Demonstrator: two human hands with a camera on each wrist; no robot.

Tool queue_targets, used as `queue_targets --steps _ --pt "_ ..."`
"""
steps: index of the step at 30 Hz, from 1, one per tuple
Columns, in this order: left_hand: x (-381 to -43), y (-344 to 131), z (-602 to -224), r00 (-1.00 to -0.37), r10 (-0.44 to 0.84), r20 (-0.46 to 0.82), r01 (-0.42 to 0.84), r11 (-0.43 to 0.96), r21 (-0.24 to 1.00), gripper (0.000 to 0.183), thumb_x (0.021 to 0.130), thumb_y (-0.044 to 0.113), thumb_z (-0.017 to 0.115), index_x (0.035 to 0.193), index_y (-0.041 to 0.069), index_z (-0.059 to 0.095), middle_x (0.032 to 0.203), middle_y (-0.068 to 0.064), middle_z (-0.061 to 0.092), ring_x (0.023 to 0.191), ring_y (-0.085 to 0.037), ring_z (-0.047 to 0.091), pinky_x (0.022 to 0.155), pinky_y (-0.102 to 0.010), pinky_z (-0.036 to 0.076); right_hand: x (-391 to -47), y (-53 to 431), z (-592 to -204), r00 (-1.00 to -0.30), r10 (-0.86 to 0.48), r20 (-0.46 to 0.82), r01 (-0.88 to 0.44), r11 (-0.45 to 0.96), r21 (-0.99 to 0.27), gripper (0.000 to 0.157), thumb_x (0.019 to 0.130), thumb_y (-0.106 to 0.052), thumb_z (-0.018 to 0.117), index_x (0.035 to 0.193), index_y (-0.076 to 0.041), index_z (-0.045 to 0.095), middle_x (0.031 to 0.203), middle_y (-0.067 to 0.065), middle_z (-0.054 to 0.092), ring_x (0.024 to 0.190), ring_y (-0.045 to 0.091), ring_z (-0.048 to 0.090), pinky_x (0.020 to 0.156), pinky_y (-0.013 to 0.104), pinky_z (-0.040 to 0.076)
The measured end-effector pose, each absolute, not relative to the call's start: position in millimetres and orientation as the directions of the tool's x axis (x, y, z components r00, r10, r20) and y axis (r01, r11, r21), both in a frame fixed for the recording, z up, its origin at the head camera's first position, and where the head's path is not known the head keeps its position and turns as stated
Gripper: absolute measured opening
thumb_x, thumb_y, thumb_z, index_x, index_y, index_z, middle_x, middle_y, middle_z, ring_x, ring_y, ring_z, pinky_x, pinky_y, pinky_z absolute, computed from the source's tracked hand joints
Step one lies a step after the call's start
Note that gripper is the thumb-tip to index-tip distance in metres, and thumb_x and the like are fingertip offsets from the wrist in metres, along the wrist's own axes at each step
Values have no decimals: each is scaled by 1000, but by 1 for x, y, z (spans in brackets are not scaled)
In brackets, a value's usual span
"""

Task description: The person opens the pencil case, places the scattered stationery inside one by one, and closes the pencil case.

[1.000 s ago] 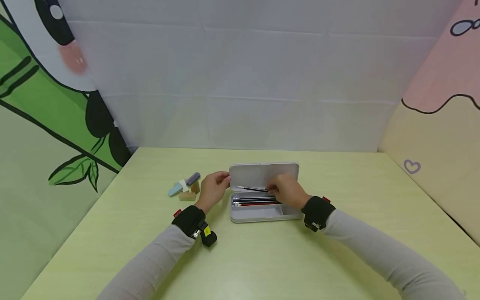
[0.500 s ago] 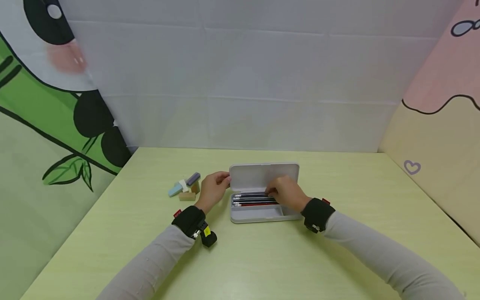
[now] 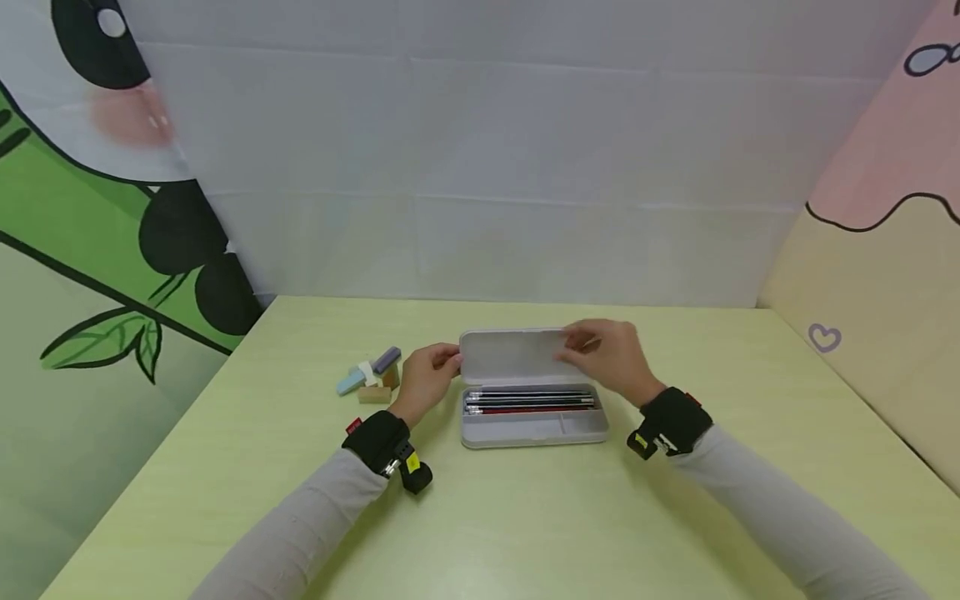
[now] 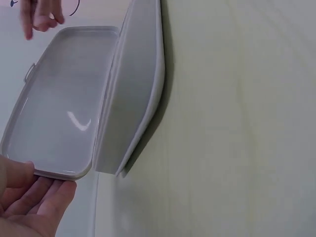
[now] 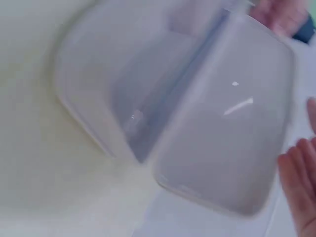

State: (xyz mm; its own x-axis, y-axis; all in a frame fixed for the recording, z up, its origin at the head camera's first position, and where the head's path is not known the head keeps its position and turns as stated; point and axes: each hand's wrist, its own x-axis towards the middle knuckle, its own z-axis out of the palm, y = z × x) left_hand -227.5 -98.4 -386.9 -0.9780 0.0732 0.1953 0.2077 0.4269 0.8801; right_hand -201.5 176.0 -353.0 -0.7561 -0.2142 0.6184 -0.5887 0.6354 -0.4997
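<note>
A pale grey pencil case [image 3: 533, 429] lies on the table with its lid [image 3: 510, 357] raised. Several pencils [image 3: 528, 401], mostly dark and one red, lie side by side in its rear compartment. My left hand [image 3: 427, 381] pinches the left edge of the lid; in the left wrist view the thumb [image 4: 19, 173] is on one side and the fingers on the other. My right hand [image 3: 611, 358] is beside the lid's upper right corner, holding nothing. A small gap shows between its fingers [image 5: 298, 177] and the lid in the right wrist view.
Left of my left hand is a small cluster of blocks: a light blue one [image 3: 350, 382], a purple one [image 3: 387, 359], a white one [image 3: 367, 372] and tan ones [image 3: 375, 395]. A grey-white wall sheet [image 3: 525, 167] stands behind the table [image 3: 510, 517].
A dark pencil in my right hand went down into the case and was let go. The right hand then rose to the lid's upper right corner. The left hand stayed on the lid.
</note>
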Motion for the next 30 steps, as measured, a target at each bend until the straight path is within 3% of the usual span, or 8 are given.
queue_targets --steps 4,9,12,16,18,21,25,30 --pt "-233 -100 -379 -977 69 204 213 431 877 25 95 12 59 116 -1 66 112 -21 70 100 -30 70 87 -34 58 -213 203 -330 -760 -11 650 -578 471 -667 35 77 -9 79 109 0 70 94 15 72 80 -6 65 74 9 55" --pt "-237 -100 -373 -982 52 183 187 430 883 27 96 14 58 118 0 65 113 -20 70 102 -30 70 89 -36 57 -230 227 -330 -925 -30 380 -368 325 -871 54 86 -18 72 134 0 52 112 -8 64 97 -7 61 85 10 52" --pt "-237 -93 -374 -986 26 167 162 421 893 26 95 12 59 117 0 65 110 -21 70 101 -31 70 89 -36 57 -234 236 -340 -980 -113 166 -192 279 -941 64 89 -25 69 143 -2 42 129 0 59 101 -9 59 93 13 50" --pt "-240 -75 -378 -985 47 167 172 401 900 26 95 13 59 117 0 66 109 -20 70 100 -29 70 88 -34 58 -233 251 -352 -987 -154 -49 13 226 -974 69 94 -24 63 150 -2 29 148 15 37 104 -6 54 100 16 47" --pt "-241 -67 -379 -981 71 182 196 388 900 26 96 13 59 117 -1 66 109 -21 70 100 -29 70 87 -33 58 -232 257 -357 -982 -153 -108 76 199 -977 71 95 -22 60 151 0 22 146 12 35 104 -4 51 96 13 48" --pt "-243 -55 -379 -973 96 209 229 368 901 26 95 13 59 116 -1 66 109 -20 71 99 -29 71 86 -33 58 -229 266 -363 -979 -149 -140 117 152 -981 72 96 -24 60 150 2 21 132 1 43 104 -2 50 90 10 49" --pt "-242 -48 -379 -961 96 261 276 419 865 24 94 15 61 113 1 68 106 -17 72 98 -27 71 88 -35 58 -222 271 -369 -980 -139 -143 126 122 -984 67 93 -30 63 145 0 32 112 -16 52 101 -4 53 86 8 48" --pt "-230 -58 -371 -932 153 327 358 508 783 25 94 16 61 114 2 67 108 -16 71 103 -28 68 92 -37 55 -215 267 -374 -985 -112 -130 125 51 -991 53 92 -28 65 137 -7 46 102 -22 58 96 -5 57 85 9 49"
